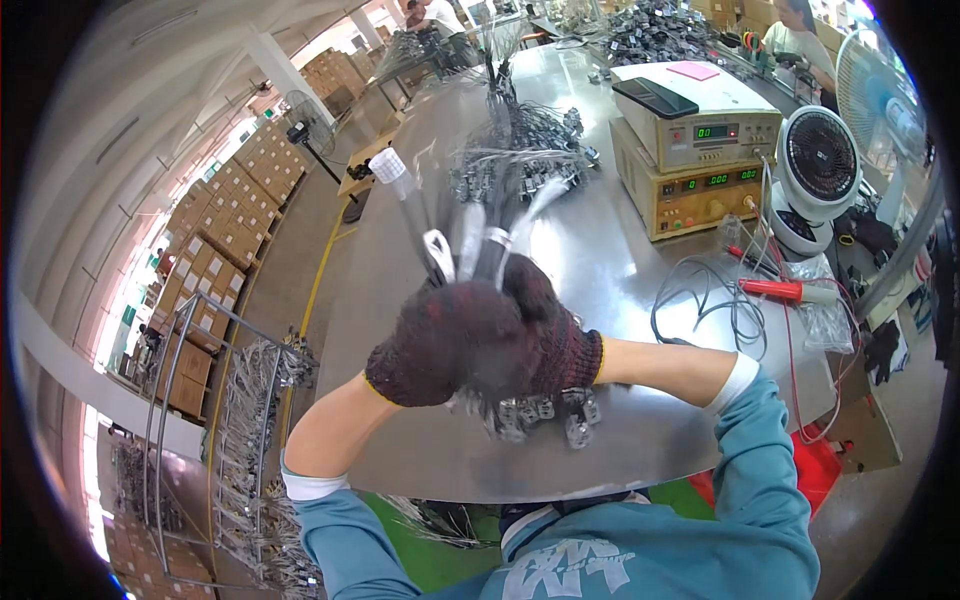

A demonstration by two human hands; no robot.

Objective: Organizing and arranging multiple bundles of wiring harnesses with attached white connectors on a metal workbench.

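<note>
Both my hands wear dark maroon knit gloves and press together over the middle of the metal table (pixel 390 455). My left hand (pixel 435 340) and my right hand (pixel 550 340) are closed around one bundle of cables (pixel 470 240). Pale and grey ends stick up above the gloves, one capped in white, and motion blurs them. Under my hands, silvery connectors (pixel 578 425) show close to the tabletop; whether all belong to the held bundle is hidden. Beyond my hands lies a pile of cables with metal connectors (pixel 530 165).
Two stacked test instruments (pixel 690 190) stand at the right, a phone (pixel 655 97) on top. Beside them are a small fan (pixel 820 160), a red-handled probe (pixel 785 290) and loose leads (pixel 700 310). A rack of hanging cables (pixel 245 430) stands left of the table. Other people are farther back.
</note>
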